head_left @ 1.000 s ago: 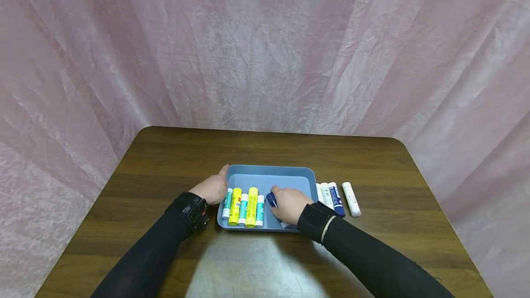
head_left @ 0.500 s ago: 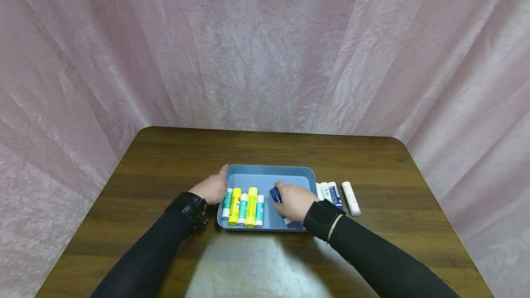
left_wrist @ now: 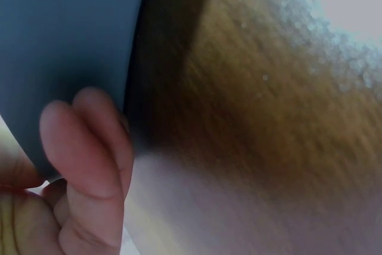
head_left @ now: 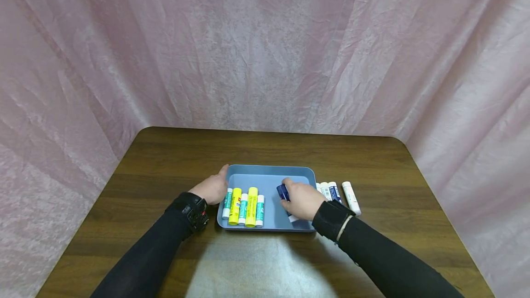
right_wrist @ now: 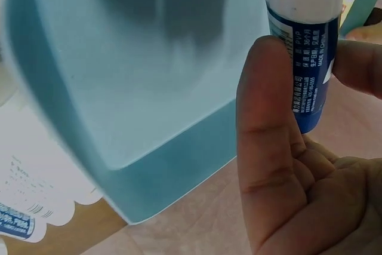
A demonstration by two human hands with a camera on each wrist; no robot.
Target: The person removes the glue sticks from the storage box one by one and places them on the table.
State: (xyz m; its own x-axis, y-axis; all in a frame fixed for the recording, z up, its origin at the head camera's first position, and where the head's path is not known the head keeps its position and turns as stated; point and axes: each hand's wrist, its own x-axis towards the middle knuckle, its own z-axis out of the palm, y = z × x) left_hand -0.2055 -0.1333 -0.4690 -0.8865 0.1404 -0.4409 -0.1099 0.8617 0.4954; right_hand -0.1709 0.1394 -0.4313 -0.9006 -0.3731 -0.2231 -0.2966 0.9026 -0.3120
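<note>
A light blue tray (head_left: 273, 176) lies on the table. At its left end my left hand (head_left: 212, 188) grips the edge, index finger along the rim; in the left wrist view some fingers (left_wrist: 83, 147) curl beside the dark tray wall. Over the tray's right half, my right hand (head_left: 304, 200) pinches a dark blue and white glue stick (right_wrist: 304, 58) between thumb and fingers. Whether its lower end touches the tray floor I cannot tell. Left of it, yellow glue sticks (head_left: 251, 208) alternate with teal-and-white glue sticks (head_left: 260, 210) in a row inside the tray.
Just outside the tray's right side lie several white and blue glue sticks (head_left: 335, 192), partly hidden by my right wrist. A white glue stick (head_left: 351, 198) lies slightly apart from them. Behind the brown wooden table (head_left: 265, 148) hangs a pink curtain (head_left: 265, 49).
My right hand has moved a little to the right and away from the row, with the dark blue glue stick in its grip. The left hand, tray and other sticks stay put.
</note>
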